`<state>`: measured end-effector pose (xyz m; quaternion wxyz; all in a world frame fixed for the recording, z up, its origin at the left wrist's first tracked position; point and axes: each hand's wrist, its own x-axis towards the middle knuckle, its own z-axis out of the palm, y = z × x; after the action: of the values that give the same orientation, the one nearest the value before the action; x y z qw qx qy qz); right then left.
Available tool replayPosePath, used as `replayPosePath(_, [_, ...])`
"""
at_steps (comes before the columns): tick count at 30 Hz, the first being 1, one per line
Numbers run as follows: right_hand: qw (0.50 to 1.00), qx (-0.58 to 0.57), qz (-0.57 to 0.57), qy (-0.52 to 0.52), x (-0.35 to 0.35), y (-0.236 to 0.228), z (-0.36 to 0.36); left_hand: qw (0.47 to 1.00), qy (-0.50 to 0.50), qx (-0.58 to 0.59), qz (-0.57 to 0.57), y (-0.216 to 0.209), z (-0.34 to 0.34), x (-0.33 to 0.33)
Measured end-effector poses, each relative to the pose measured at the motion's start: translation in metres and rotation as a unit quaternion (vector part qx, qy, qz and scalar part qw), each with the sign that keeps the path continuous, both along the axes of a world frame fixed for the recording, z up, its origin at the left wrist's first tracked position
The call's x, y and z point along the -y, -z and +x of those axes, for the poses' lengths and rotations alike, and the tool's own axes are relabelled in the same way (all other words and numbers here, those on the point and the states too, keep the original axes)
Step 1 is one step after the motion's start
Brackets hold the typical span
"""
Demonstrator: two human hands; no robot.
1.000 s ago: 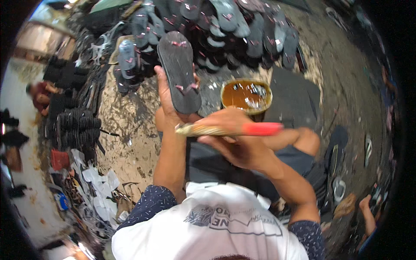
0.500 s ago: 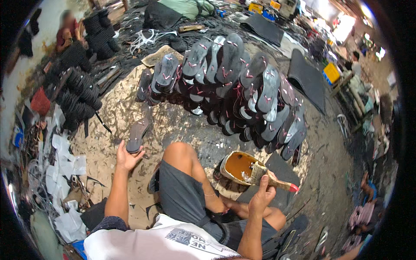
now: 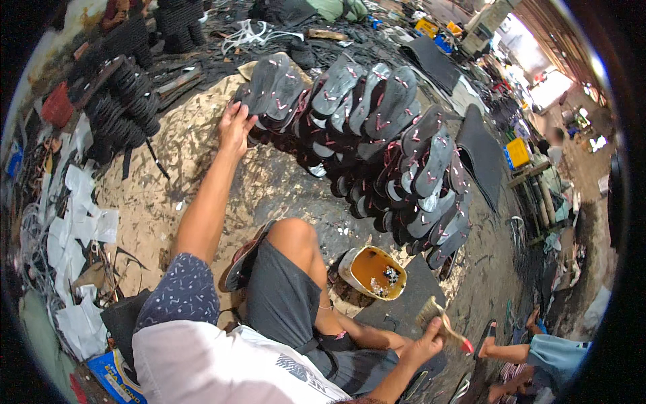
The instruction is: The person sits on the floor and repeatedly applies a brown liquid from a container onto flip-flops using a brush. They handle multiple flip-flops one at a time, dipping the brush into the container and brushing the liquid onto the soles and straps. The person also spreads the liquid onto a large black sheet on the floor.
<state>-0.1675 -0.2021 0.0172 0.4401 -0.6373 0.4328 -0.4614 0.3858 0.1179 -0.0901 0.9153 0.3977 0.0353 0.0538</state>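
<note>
My left hand point(image 3: 235, 129) reaches forward to the left end of a large heap of dark flip-flops point(image 3: 336, 94). Its fingers are closed on the near end of a dark flip-flop point(image 3: 267, 75), which lies against the others there. Thin pinkish straps show on many soles in the heap. Lower right, my right hand point(image 3: 425, 345) grips a paintbrush point(image 3: 436, 315) with pale, worn bristles and a red-tipped handle. Left of the brush stands a tub point(image 3: 351, 277) of amber liquid with whitish and dark bits floating in it.
A dark flat sheet point(image 3: 377, 315) lies under and beside the tub. White scraps point(image 3: 77, 222) litter the left side, and stacked black soles point(image 3: 124, 101) stand behind them. Another person's leg and blue shorts point(image 3: 555, 357) are at lower right. A yellow crate point(image 3: 517, 153) sits far right.
My left hand has carried the flip-flop forward from the bare ground to the heap's left end. My right hand has drawn the brush away from the tub, down and right. The view has turned.
</note>
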Motion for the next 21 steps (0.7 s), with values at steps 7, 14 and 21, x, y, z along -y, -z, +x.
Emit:
replayPosePath(7, [0.995, -0.086, -0.001, 0.048, -0.003, -0.018, -0.026, 0.977, -0.106, -0.104, 0.153, 0.057, 0.097, -0.041])
replayPosePath(14, [0.995, -0.074, 0.007, -0.073, 0.002, -0.006, 0.022, 0.967, -0.07, -0.132, 0.208, 0.074, 0.116, -0.079])
replayPosePath(21, [0.979, -0.185, 0.014, 0.079, -0.001, -0.011, 0.001, 0.871, 0.271, -0.082, 0.4, 0.076, -0.126, -0.064])
